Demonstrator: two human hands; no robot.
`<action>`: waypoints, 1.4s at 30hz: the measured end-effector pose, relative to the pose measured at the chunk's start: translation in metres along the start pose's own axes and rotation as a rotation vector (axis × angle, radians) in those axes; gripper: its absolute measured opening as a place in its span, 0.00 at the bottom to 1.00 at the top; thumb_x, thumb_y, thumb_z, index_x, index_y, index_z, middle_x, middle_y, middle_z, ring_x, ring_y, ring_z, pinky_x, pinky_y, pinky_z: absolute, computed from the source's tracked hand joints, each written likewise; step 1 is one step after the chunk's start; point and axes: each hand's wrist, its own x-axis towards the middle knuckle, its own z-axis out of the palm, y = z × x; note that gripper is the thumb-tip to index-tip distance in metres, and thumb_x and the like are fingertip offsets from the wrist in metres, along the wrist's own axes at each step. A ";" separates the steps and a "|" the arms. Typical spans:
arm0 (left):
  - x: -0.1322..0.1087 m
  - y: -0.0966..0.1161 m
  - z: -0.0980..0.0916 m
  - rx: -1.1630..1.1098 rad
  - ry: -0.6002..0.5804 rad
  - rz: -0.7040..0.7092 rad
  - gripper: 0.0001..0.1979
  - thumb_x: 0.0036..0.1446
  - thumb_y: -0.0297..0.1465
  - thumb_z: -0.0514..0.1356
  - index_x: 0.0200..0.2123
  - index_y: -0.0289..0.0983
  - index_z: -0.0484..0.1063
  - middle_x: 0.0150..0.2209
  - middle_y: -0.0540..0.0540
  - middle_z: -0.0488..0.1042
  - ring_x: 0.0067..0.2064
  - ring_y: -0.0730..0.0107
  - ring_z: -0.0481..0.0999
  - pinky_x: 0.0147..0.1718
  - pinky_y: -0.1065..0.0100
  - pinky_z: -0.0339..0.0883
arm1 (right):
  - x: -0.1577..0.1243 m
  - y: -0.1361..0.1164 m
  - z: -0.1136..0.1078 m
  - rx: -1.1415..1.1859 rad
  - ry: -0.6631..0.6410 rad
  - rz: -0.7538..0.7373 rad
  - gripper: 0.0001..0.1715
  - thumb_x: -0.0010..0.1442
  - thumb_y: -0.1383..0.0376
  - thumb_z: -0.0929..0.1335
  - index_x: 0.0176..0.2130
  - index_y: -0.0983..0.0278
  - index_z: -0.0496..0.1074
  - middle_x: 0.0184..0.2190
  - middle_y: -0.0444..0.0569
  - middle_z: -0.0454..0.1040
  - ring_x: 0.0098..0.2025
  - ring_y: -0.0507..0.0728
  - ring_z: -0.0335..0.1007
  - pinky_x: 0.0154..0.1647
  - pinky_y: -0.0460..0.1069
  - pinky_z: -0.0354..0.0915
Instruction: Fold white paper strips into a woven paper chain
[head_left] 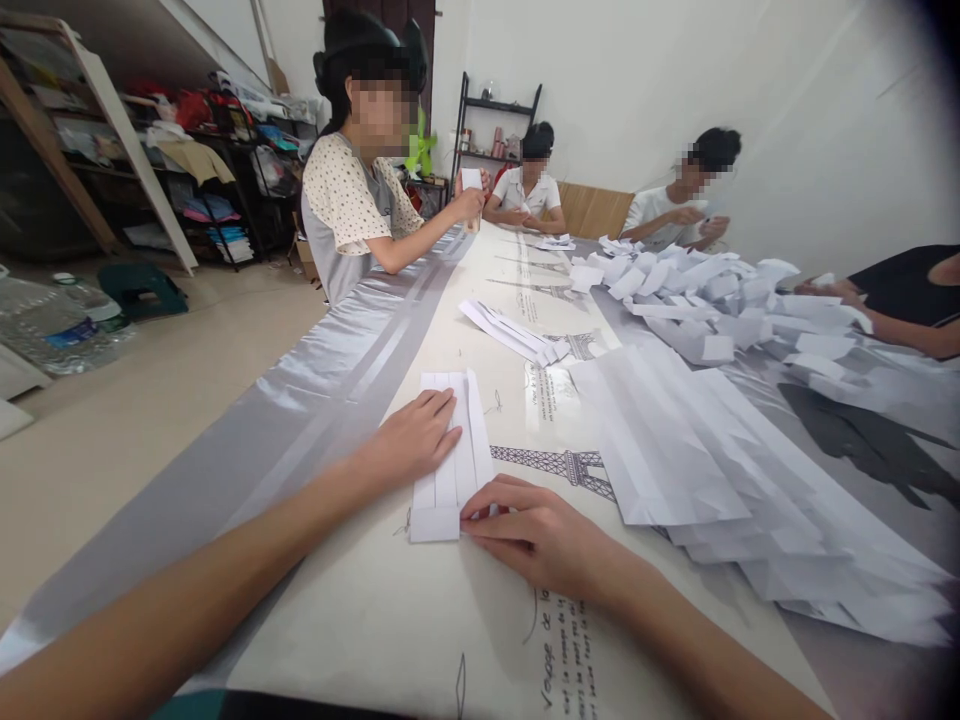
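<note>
A folded sheet of white paper lies on the table in front of me, with long creases along it and a short flap turned over at its near end. My left hand rests flat on its upper left part, fingers stretched out. With thumb and fingers pinched together, my right hand grips the sheet's edge at the near right corner. A narrow stack of folded paper strips lies just beyond. To the right, a fanned pile of white paper sheets overlaps itself.
A big heap of folded white papers covers the far right of the table. Several people sit or stand around it, one person at the far left holding paper. Water bottles and a green stool stand on the floor at left.
</note>
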 end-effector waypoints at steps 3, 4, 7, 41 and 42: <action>-0.001 -0.001 -0.002 -0.018 -0.009 0.003 0.23 0.73 0.35 0.44 0.59 0.26 0.66 0.60 0.32 0.69 0.61 0.53 0.67 0.62 0.55 0.61 | 0.001 -0.003 -0.001 -0.004 -0.006 0.001 0.13 0.70 0.71 0.65 0.40 0.63 0.80 0.44 0.50 0.79 0.43 0.55 0.72 0.41 0.51 0.72; -0.001 -0.001 -0.002 -0.024 -0.012 0.004 0.23 0.73 0.35 0.44 0.59 0.26 0.66 0.61 0.32 0.69 0.62 0.53 0.67 0.62 0.55 0.61 | 0.002 -0.004 -0.001 -0.008 -0.011 0.000 0.13 0.70 0.71 0.65 0.40 0.63 0.80 0.44 0.50 0.79 0.43 0.56 0.72 0.40 0.51 0.72; -0.001 -0.002 -0.002 -0.035 -0.013 0.002 0.23 0.73 0.35 0.45 0.60 0.25 0.65 0.61 0.32 0.68 0.62 0.53 0.66 0.62 0.55 0.61 | 0.002 -0.006 -0.003 -0.023 -0.031 -0.006 0.13 0.69 0.71 0.65 0.41 0.64 0.80 0.44 0.50 0.79 0.42 0.56 0.71 0.39 0.52 0.72; 0.001 0.000 -0.004 -0.028 -0.004 0.010 0.22 0.72 0.35 0.47 0.60 0.27 0.66 0.60 0.32 0.70 0.63 0.52 0.66 0.62 0.55 0.61 | -0.001 -0.006 -0.013 -0.080 -0.086 -0.097 0.13 0.69 0.72 0.64 0.44 0.63 0.79 0.47 0.50 0.79 0.47 0.55 0.74 0.49 0.53 0.74; 0.001 0.000 -0.004 -0.035 0.001 0.009 0.22 0.72 0.35 0.47 0.60 0.27 0.66 0.59 0.32 0.71 0.63 0.52 0.66 0.62 0.55 0.61 | -0.001 -0.005 -0.013 -0.075 -0.083 -0.093 0.14 0.69 0.72 0.64 0.44 0.62 0.79 0.47 0.50 0.79 0.46 0.55 0.74 0.48 0.53 0.74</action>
